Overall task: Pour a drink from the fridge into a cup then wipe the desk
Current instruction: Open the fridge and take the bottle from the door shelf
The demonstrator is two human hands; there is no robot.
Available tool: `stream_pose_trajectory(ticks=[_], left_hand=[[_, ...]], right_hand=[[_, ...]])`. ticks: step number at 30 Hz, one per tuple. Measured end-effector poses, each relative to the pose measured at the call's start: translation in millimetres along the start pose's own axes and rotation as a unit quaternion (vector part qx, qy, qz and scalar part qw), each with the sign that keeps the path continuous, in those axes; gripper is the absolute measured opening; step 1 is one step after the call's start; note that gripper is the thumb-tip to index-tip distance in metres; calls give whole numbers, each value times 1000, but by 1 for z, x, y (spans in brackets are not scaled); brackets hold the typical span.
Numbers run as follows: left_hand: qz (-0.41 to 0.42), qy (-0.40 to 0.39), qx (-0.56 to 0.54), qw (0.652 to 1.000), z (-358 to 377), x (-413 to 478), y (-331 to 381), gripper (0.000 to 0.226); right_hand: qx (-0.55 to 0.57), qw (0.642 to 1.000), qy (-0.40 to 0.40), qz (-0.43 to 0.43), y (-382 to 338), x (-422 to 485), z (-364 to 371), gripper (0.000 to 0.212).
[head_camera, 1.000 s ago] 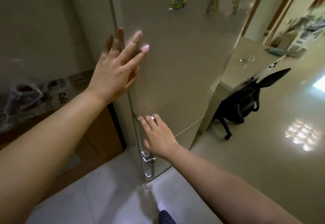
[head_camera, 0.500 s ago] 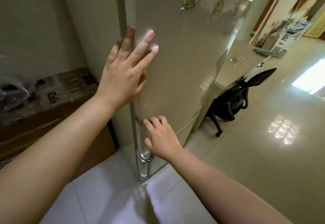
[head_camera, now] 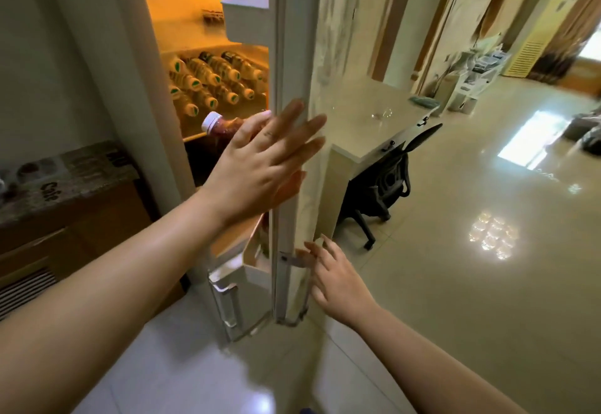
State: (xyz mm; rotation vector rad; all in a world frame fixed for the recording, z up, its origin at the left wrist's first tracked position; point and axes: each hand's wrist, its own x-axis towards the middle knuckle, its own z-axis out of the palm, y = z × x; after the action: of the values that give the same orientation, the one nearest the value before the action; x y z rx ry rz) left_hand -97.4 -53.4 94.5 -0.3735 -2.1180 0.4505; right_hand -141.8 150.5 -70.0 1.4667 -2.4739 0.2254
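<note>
Opening door: the fridge door (head_camera: 292, 39), shut half a second ago, now stands swung wide. The lit shelves show, so a drink can be reached.
Left hand (head_camera: 266, 163): flat against the door's edge, fingers straight and spread, holding nothing.
Right hand (head_camera: 335, 280): low on the door at its handle (head_camera: 294, 259), fingers loosely extended, touching rather than gripping.
Drink: a white-capped bottle (head_camera: 224, 127) of dark red liquid lies just left of the door, partly behind the left hand. Green-labelled bottles (head_camera: 208, 85) lie in rows on the shelf above it.
Cup: what looks like a clear glass (head_camera: 383, 113) sits on the desk (head_camera: 351, 140), right of the door.
Writing: "Cafe" on a printed box (head_camera: 65, 173) far left of the door. The bottle labels are too small to read, and the door front is turned away.
</note>
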Motion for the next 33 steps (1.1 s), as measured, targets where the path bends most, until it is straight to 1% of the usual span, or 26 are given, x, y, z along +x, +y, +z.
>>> stream_pose_trajectory(ticks=[2, 3, 5, 7, 10, 12, 15, 18, 21, 22, 26, 29, 32, 33], left_hand=[[8, -5, -3, 1000, -2, 18, 25, 43], [12, -9, -2, 1000, -4, 27, 38, 41], [22, -19, 3, 1000, -4, 42, 59, 39], [27, -40, 8, 999, -1, 56, 79, 39], [37, -68, 12, 997, 6, 76, 104, 41], [46, -81, 1, 996, 10, 89, 120, 44], [60, -97, -8, 993, 17, 109, 141, 49], [58, -83, -26, 995, 29, 130, 162, 50], [65, -55, -26, 996, 47, 150, 183, 51], [69, -44, -22, 996, 55, 157, 189, 52], [84, -2, -6, 996, 88, 186, 209, 53], [103, 32, -12, 994, 112, 210, 224, 46], [111, 53, 37, 992, 141, 237, 238, 41], [112, 57, 41, 991, 149, 244, 242, 44]], right_hand=[[75, 996, -24, 50, 18, -23, -5, 59], [106, 992, -18, 64, 26, -34, -8, 60], [132, 989, 8, 73, 40, -54, -16, 60], [132, 988, 16, 79, 57, -72, -16, 59], [62, 988, -41, 134, 79, -93, -19, 69], [47, 983, -66, 164, 93, -103, -25, 71], [26, 979, -55, 195, 108, -115, -41, 78], [9, 978, -37, 204, 122, -123, -52, 86], [-16, 987, -8, 162, 134, -129, -54, 83], [-16, 987, -4, 159, 140, -130, -51, 80], [1, 982, 19, 188, 173, -139, -39, 78], [-31, 977, 20, 208, 203, -146, -35, 82], [-57, 970, 10, 234, 232, -148, -36, 84], [-67, 968, 6, 240, 242, -149, -37, 83]])
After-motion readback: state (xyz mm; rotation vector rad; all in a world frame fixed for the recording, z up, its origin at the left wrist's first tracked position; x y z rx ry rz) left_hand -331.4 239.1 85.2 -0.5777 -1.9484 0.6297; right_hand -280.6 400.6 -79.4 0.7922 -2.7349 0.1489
